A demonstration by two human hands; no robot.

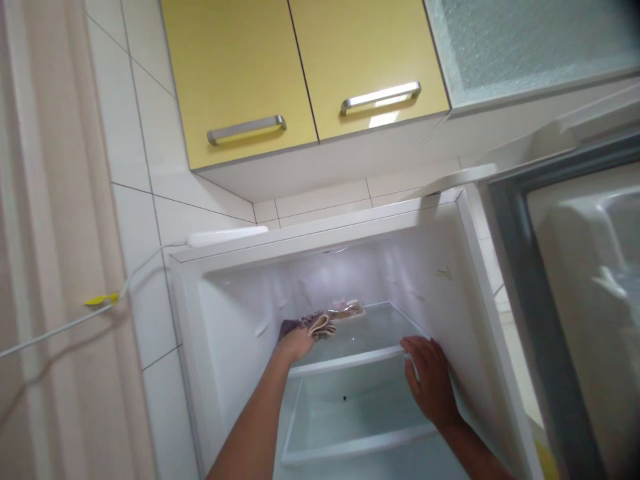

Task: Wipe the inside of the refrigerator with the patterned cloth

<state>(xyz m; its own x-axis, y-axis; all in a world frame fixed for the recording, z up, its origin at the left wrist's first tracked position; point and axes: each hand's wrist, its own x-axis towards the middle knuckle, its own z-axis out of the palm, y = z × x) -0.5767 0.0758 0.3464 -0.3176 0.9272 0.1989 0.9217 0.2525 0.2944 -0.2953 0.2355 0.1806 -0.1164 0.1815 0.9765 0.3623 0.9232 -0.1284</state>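
Inside an open white refrigerator (320, 230), my left hand (297, 343) is closed on a folded patterned cloth (321, 327) at the left side of the upper glass shelf (370, 328). My right hand (427, 377) rests at the right end of that shelf's front edge, fingers somewhat spread and nothing seen in them. A clear packet with brownish contents (347, 309) lies at the back of the shelf, just beyond the cloth. Below sits a second glass shelf (350, 417) with a small dark spot on it.
The fridge door (555, 293) stands open at the right. Yellow cabinets (240, 73) with metal handles hang above. A white cable (65, 330) with a yellow tag crosses from the left to a white strip (227, 235) on the fridge top. A pale curtain hangs at far left.
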